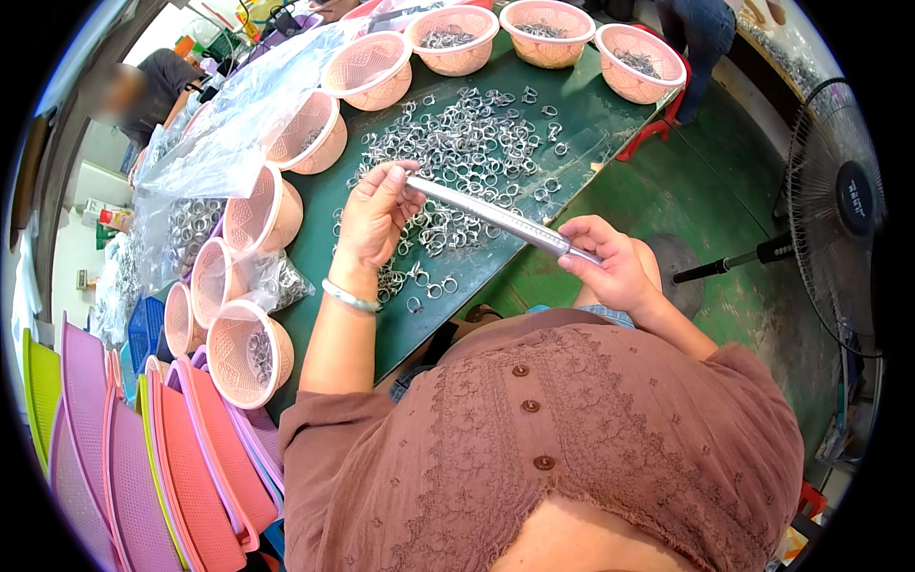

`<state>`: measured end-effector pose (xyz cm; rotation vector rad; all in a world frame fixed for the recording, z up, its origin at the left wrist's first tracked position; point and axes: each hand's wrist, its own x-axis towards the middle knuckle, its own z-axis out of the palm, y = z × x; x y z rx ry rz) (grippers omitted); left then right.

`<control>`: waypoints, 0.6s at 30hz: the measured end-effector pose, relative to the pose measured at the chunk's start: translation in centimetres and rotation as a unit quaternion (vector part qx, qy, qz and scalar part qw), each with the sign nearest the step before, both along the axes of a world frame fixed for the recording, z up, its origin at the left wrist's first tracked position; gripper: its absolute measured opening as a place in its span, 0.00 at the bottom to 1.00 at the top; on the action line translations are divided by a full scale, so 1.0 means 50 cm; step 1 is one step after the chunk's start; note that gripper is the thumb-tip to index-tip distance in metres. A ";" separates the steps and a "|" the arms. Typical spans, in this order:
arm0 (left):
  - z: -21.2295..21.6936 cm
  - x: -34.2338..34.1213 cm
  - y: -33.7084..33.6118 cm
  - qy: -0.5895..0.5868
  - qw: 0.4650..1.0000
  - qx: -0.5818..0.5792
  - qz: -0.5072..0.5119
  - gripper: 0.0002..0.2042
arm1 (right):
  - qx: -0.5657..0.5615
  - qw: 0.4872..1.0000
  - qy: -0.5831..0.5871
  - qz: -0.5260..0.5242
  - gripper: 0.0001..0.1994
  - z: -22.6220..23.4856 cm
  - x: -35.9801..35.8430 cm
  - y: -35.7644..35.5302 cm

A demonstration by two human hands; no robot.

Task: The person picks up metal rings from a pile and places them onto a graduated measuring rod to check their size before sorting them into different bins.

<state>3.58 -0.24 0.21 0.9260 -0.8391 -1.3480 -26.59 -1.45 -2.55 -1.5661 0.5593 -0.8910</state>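
A silver ring mandrel [486, 212], a long tapered metal stick with markings along it, is held slantwise above the table edge. My right hand [610, 262] is closed round its thick handle end. At the thin tip, the fingers of my left hand [378, 212] are pinched together; whether a small ring is between them is too small to tell. A bangle [351, 296] circles my left wrist. Under and beyond the mandrel, many loose silver rings [462, 143] lie spread in a heap on the green table [596, 124].
Pink baskets line the table's far and left edges, among them one at the far right [640, 64] and one near my left elbow [250, 355], several holding rings. Plastic bags [205, 181] lie left. Stacked colored baskets [181, 458] stand lower left, a fan [848, 205] right. Another person [157, 91] sits far left.
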 end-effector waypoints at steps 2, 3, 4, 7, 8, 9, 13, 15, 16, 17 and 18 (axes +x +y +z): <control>0.000 -0.015 0.014 0.004 1.000 -0.011 -0.008 0.09 | -0.010 1.000 0.002 0.001 0.14 0.000 0.005 0.002; -0.003 -0.025 0.021 0.010 1.000 -0.011 -0.019 0.10 | -0.022 1.000 0.000 0.002 0.14 0.000 0.011 0.002; -0.006 -0.035 0.027 0.015 0.999 -0.012 -0.031 0.10 | -0.035 0.999 -0.002 0.002 0.14 -0.002 0.016 0.002; -0.008 -0.055 0.052 0.062 0.997 -0.022 -0.045 0.12 | -0.062 0.998 0.006 0.007 0.14 -0.001 0.029 0.002; -0.008 -0.054 0.058 0.062 0.997 -0.027 -0.037 0.12 | -0.070 0.997 0.012 0.010 0.15 0.001 0.032 0.002; -0.007 -0.052 0.063 0.061 0.997 -0.033 -0.029 0.12 | -0.075 0.997 0.011 0.009 0.15 0.001 0.034 0.003; -0.011 -0.038 0.078 0.048 0.997 -0.042 -0.047 0.15 | -0.089 0.996 0.023 0.009 0.15 -0.001 0.037 0.010; -0.014 -0.034 0.083 0.043 0.997 -0.049 -0.039 0.14 | -0.084 0.996 0.026 0.011 0.15 0.002 0.040 0.014; -0.013 -0.035 0.085 0.037 0.997 -0.058 -0.036 0.14 | -0.079 0.997 0.023 0.013 0.15 0.004 0.042 0.015; -0.013 -0.035 0.086 0.031 0.997 -0.067 -0.034 0.14 | -0.074 0.997 0.020 0.015 0.15 0.005 0.044 0.015; -0.017 -0.032 0.086 0.028 0.997 -0.072 -0.032 0.15 | -0.075 0.997 0.020 0.020 0.15 0.007 0.045 0.014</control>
